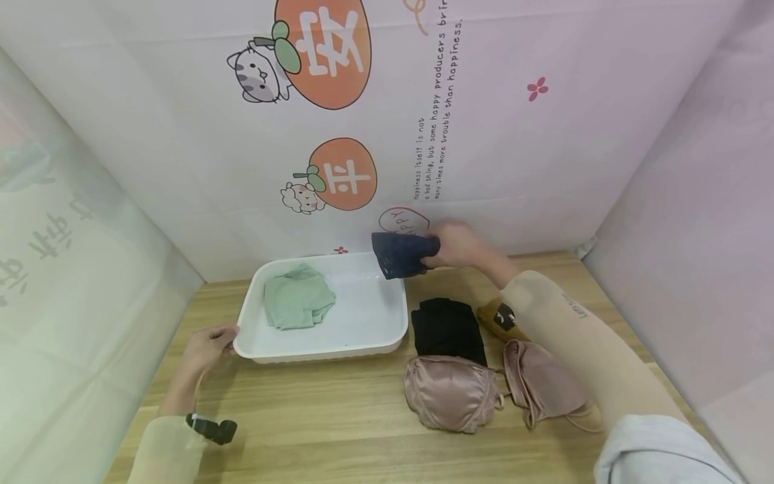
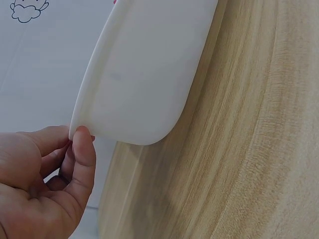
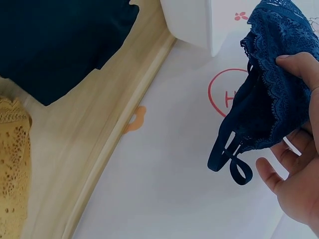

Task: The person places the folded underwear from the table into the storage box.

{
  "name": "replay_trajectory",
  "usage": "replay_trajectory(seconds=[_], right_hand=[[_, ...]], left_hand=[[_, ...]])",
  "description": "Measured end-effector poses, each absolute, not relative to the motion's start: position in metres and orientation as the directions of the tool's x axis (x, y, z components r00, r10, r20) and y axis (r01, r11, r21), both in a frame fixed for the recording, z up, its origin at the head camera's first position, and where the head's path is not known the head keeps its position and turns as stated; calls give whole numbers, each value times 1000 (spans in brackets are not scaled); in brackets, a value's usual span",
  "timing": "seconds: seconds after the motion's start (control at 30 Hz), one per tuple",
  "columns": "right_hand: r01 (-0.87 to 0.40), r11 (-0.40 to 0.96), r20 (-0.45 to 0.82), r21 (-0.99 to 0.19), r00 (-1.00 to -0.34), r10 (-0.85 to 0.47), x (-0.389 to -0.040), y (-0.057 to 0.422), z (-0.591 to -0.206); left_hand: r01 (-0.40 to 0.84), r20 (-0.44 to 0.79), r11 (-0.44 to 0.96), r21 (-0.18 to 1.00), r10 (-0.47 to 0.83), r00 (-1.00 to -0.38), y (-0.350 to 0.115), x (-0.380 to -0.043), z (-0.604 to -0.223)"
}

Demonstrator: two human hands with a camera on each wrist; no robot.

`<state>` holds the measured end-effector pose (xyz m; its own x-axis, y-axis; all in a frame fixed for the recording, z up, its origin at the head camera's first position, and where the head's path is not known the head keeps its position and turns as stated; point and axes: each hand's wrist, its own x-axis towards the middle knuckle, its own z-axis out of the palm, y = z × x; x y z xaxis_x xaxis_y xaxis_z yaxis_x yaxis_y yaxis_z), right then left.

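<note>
My right hand [image 1: 455, 244] holds a folded navy lace bra [image 1: 396, 254] over the right end of a white plastic basin [image 1: 363, 339]. In the right wrist view the thumb presses on the lace of the bra [image 3: 279, 30], and its straps dangle below. At the basin's near left corner my left hand [image 1: 208, 344] pinches the rim. The left wrist view has the thumb and fingers on the edge of the basin [image 2: 144, 74]. A folded pale green garment [image 1: 297, 298] lies inside, toward the left.
Right of the basin lie a folded black garment [image 1: 449, 329], a pink satin bra [image 1: 452, 393], another pink garment [image 1: 541, 380] and a mustard lace garment [image 1: 498, 319], partly hidden by my right arm. Printed cloth walls [image 1: 496, 154] surround the wooden table [image 1: 314, 417].
</note>
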<state>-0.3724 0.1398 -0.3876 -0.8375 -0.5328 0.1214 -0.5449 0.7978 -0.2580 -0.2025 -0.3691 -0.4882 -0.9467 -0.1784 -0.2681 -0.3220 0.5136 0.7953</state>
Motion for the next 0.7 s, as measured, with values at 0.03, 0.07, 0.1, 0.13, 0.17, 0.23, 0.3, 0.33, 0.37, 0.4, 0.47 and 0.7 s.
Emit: replay_trajectory(seconds=[0.03, 0.07, 0.1, 0.13, 0.17, 0.23, 0.3, 0.33, 0.37, 0.4, 0.47, 0.7], right_hand=[[-544, 798, 117, -259, -838, -533, -372, 139, -387], [-543, 799, 115, -260, -838, -533, -372, 138, -387], [-543, 797, 113, -263, -838, -534, -371, 137, -386], [-541, 797, 111, -267, -839, -533, -371, 135, -385], [-540, 796, 108, -271, -839, -533, -370, 134, -385], [-543, 795, 104, -272, -838, -536, -370, 132, -384], [-543, 795, 104, -270, -837, -537, -370, 129, -384], [-541, 797, 104, -270, -839, -534, -370, 128, -384], [-539, 797, 104, -272, -840, -532, -370, 126, -384], [-538, 798, 103, -272, -841, -532, -370, 124, -384], [-532, 799, 100, -282, -844, -527, -370, 121, -384], [-559, 779, 122, -285, -827, -549, -371, 109, -383]], left_hand=[[-323, -268, 512, 796, -179, -946, -369, -202, -488], [-321, -268, 513, 796, -178, -947, -369, -202, -488], [-320, -266, 515, 795, -178, -947, -369, -202, -488], [-319, -265, 514, 796, -177, -948, -369, -202, -488], [-318, -264, 513, 798, -176, -948, -369, -202, -488], [-315, -263, 513, 798, -173, -949, -369, -202, -488], [-315, -263, 510, 801, -173, -949, -370, -202, -488], [-317, -264, 508, 801, -174, -949, -370, -202, -488], [-318, -266, 510, 800, -174, -948, -369, -202, -488], [-319, -266, 511, 798, -176, -948, -369, -202, -488], [-327, -270, 516, 792, -184, -945, -369, -202, -488], [-328, -273, 525, 785, -182, -945, -369, -202, -486]])
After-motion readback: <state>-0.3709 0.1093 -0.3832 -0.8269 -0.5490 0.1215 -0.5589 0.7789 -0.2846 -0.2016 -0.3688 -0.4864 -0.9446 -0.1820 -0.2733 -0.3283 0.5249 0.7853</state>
